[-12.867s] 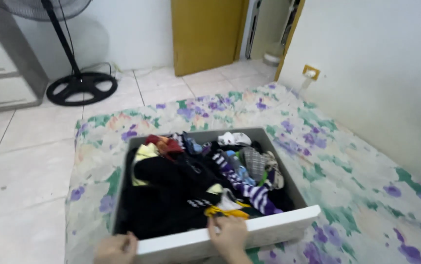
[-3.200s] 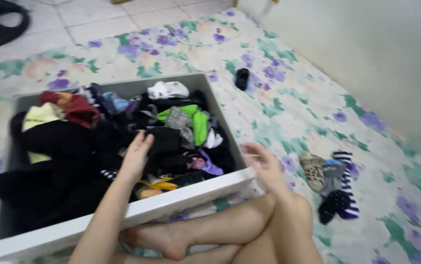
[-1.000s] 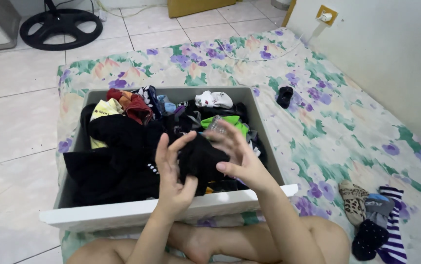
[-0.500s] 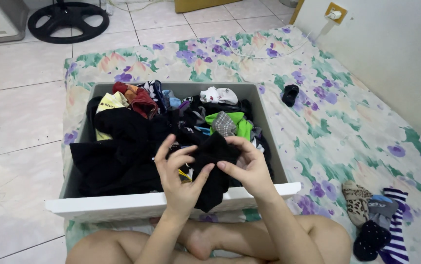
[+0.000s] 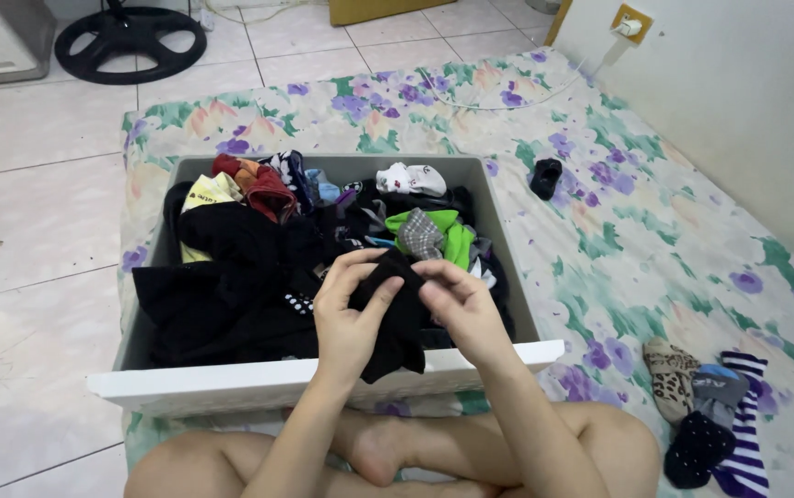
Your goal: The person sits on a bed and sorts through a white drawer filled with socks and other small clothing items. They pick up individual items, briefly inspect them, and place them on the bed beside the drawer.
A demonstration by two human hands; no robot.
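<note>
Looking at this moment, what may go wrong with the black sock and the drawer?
1. The black sock, pinched between left hand and right hand, hangs over the drawer front; dropped, it might blend into the black clothes.
2. The clothes spill over the drawer's left wall and may slide onto the floral mattress.

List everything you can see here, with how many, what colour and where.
drawer: one, grey inside with white front, on the floral sheet before the person
clothes: a heap, mostly black with red, yellow and green pieces, inside the drawer
black garment: one, held over the drawer's front edge
floral sheet: one, pale with green and purple flowers, on the tiled floor
black sock: one, on the sheet right of the drawer
sock pile: several, leopard, grey, dotted black, purple-striped, at the right
fan base: one, black, top left
wall socket: one, yellow, top right
left hand: fingers gripping the garment
right hand: fingers pinching the garment
</note>
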